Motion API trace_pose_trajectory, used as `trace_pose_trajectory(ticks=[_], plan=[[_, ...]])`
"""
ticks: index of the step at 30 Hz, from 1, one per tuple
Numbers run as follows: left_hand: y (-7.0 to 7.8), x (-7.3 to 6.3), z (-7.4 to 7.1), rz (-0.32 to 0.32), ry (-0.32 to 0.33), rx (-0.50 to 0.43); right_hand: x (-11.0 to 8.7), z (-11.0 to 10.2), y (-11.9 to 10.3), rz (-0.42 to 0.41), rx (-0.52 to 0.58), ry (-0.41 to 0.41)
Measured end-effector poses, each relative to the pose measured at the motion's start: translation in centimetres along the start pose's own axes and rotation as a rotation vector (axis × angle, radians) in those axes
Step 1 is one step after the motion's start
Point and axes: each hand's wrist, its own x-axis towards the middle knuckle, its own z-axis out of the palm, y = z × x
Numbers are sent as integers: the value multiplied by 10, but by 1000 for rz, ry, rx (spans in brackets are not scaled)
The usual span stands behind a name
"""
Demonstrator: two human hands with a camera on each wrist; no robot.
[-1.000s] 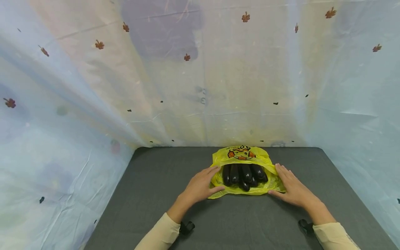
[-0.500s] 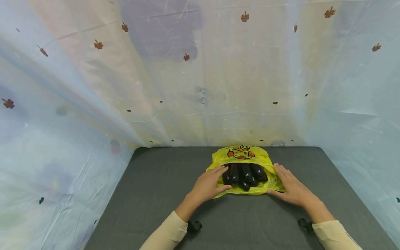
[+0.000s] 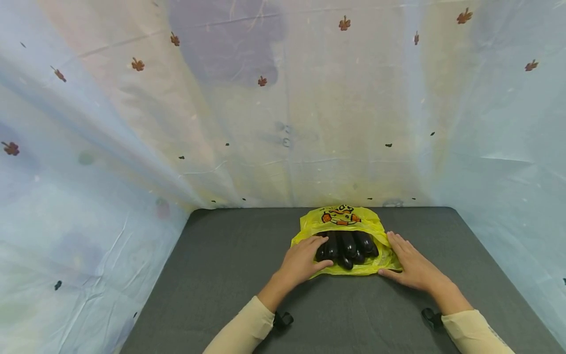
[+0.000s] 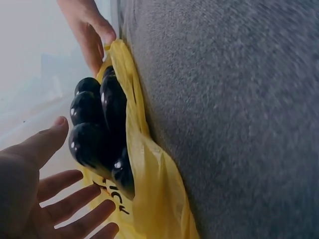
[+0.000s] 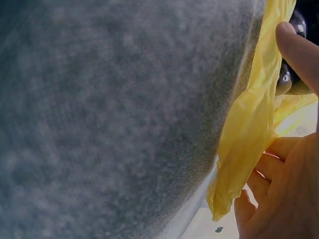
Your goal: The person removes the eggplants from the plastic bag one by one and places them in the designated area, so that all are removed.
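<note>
Editor: What lies on the gray counter?

Reporter: A yellow plastic bag, near the far edge and a little right of the middle; its mouth gapes toward the person, and a cartoon print in orange and black marks its upper panel.

Editor: And inside it?

Reporter: At least five glossy black eggplant-shaped pieces, bunched just within the mouth; their rounded near ends show, while their far ends are hidden by the bag.

Editor: Which way do they run?

Reporter: Long axes mostly front to back, rounded ends toward the person; one shows lower than the rest, close to the front lip; the bag itself stretches wider from side to side.

Editor: And each grip?

Reporter: The left grip is unclenched at the mouth's left side, fingers spread, thumb apart; whether it touches the pieces cannot be told; the right grip, also loose, rests against the bag's right side, fingers extended, thumb at the front corner.
</note>
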Motion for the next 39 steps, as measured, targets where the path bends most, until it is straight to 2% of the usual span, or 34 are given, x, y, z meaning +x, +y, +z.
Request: trace_pose_trajectory(ticks=[9,18,30,34,39], plan=[[8,7,9,-19,41,93,1,1,2,2,11,-5],[15,9,12,-29,80,122,0,0,1,-1,6,-1],[16,9,12,-40,134,55,-1,-1,0,-9,2,19],[16,7,10,-53,138,-16,0,-1,-1,-8,2,20],[14,6,11,-100,105,-134,0,-2,-1,1,8,18]])
